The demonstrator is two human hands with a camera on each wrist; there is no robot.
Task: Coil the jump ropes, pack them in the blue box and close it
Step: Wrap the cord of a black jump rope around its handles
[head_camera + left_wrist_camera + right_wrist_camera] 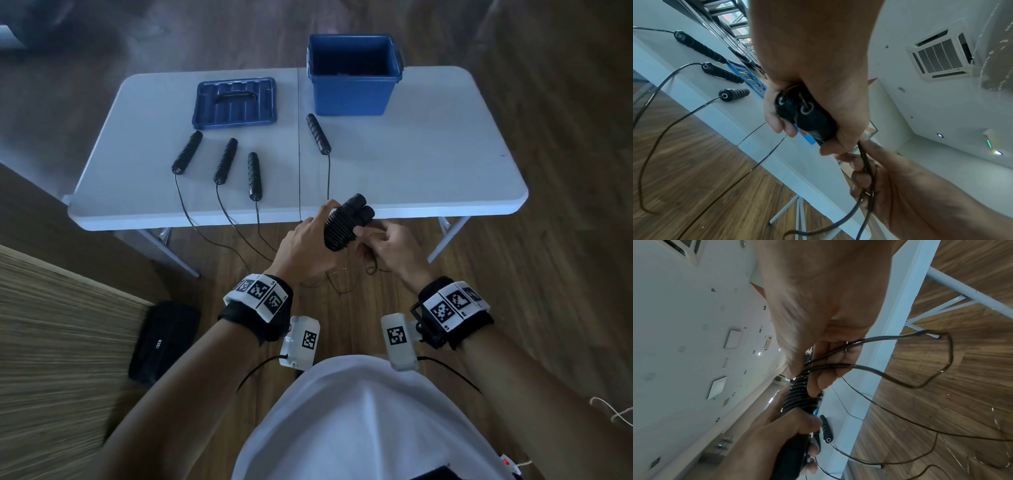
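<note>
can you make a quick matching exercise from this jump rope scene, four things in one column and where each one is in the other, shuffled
Things:
1. blue box
2. blue lid
3. pair of handles wound with cord
4. loose end of the cord

Places or states:
A. lying flat on the table, left of the box
B. gripped in the left hand
C. standing open at the table's far edge
D. pinched in the right hand

Pairs: 1-C, 2-A, 3-B, 4-D
</note>
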